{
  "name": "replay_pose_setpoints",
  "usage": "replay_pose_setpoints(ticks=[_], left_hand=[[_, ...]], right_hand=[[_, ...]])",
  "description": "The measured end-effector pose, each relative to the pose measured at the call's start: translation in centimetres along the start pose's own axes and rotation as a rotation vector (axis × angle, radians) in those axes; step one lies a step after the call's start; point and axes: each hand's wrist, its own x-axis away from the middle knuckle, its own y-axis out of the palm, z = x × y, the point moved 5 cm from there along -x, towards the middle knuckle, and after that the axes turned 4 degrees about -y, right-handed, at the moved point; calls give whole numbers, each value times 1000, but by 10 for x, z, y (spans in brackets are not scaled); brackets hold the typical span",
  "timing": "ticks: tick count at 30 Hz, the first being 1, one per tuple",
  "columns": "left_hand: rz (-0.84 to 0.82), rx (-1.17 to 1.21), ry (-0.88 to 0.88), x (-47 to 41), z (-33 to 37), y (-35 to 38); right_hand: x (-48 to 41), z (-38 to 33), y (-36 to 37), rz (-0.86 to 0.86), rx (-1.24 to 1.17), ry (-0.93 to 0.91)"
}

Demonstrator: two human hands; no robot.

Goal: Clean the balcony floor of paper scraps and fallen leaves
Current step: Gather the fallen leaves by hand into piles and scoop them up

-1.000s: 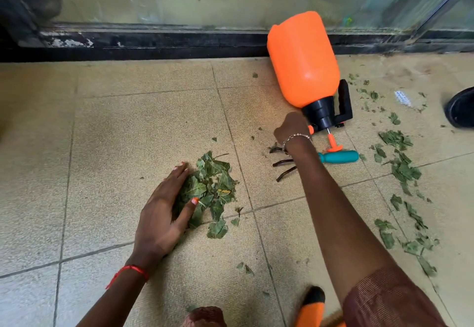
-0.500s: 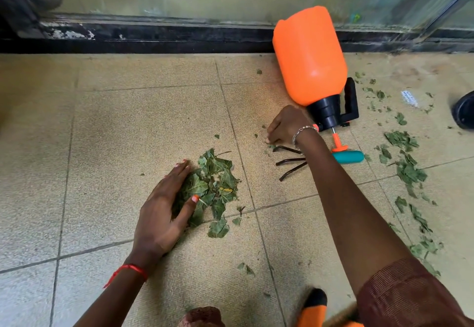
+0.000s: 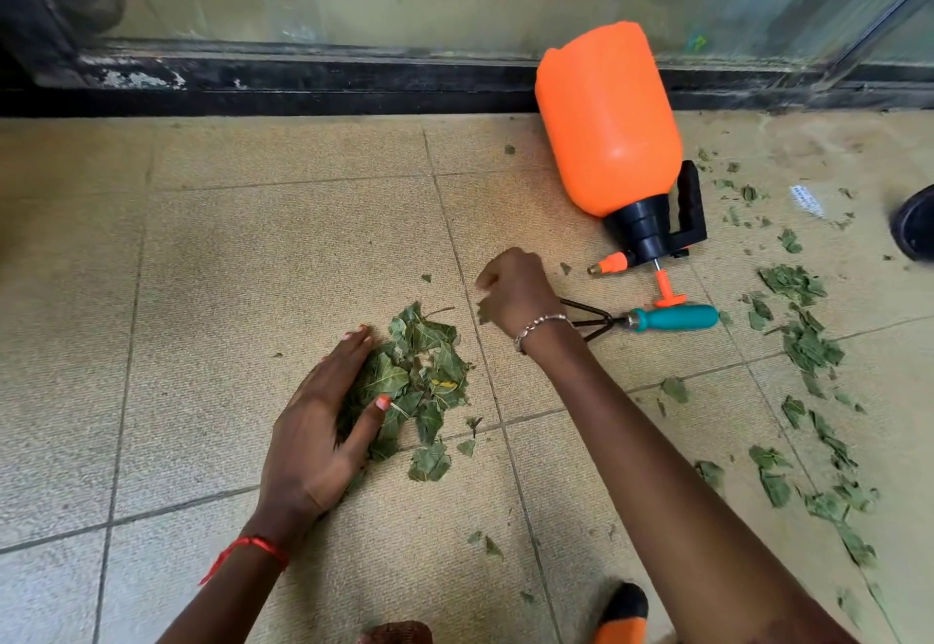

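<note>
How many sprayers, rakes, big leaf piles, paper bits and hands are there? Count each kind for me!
Orange sprayer: 1
Teal-handled rake: 1
Gathered leaf pile: 1
White paper scrap: 1
Hands: 2, the left hand and the right hand
Total: 6

The left hand point(image 3: 323, 426) lies palm down, fingers straight and close together, thumb spread wide to the side. The right arm point(image 3: 657, 446) reaches forward across the view. The right hand point(image 3: 515, 294) is back-up with fingers curled under; whether they hold anything is hidden.
</note>
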Motion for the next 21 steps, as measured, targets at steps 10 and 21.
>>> replay_pose_setpoints(ticks=[10, 21], left_hand=[[8, 26, 9, 0, 0, 0], [24, 52, -4, 1, -2, -1]], right_hand=[[-25, 10, 16, 70, -147, 486], [-8, 6, 29, 298, -129, 328]])
